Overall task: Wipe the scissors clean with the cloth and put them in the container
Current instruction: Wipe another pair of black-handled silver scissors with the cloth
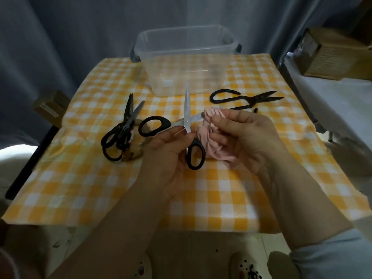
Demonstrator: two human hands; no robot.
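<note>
Open scissors held against cloth
The left hand pinches near the pivot; right hand squeezes cloth round one blade; clear container behind.

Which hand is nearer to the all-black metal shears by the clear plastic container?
Right. The right hand, gripping the pink cloth, is just in front of the all-black metal shears; the left hand is farther off, to their left.
</note>
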